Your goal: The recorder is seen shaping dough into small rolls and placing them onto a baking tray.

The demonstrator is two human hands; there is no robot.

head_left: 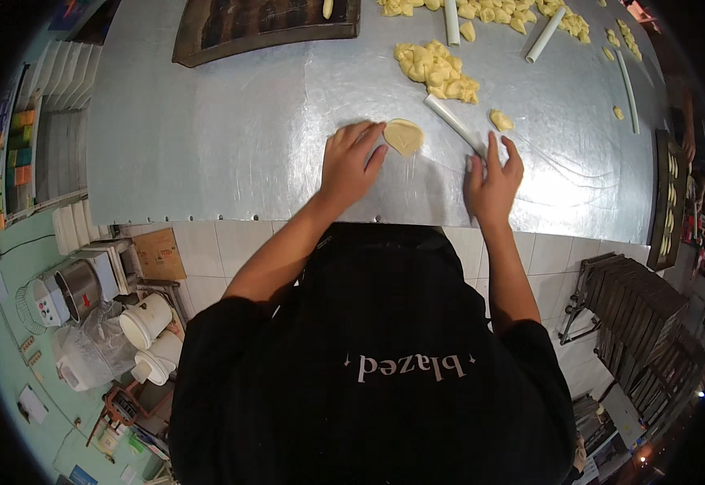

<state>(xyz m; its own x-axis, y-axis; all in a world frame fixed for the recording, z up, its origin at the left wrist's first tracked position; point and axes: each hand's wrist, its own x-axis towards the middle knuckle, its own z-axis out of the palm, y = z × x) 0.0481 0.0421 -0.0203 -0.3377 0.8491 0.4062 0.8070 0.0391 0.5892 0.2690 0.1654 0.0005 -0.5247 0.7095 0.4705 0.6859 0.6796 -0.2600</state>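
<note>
Fingers apart, my left hand (352, 166) reaches to the left edge of a flattened, pale yellow dough round (403, 137) on the metal table (207, 145); its fingertips appear to touch that edge. A slim white rolling pin (449, 117) lies diagonally to the right of the round. My right hand (494, 182) is at the pin's near end, thumb and forefinger spread around it; whether they touch it is unclear. A small dough lump (501, 120) sits just beyond my right fingertips, and a heap of yellow dough pieces (437, 73) is behind the pin.
A dark baking tray (263, 52) stands at the back left, more dough and pins (545, 35) at the back right. A tray of dough pieces (666, 198) is by the right edge. Stacked dark trays (627, 307), white buckets (146, 322) and a shelf (49, 137) surround the table.
</note>
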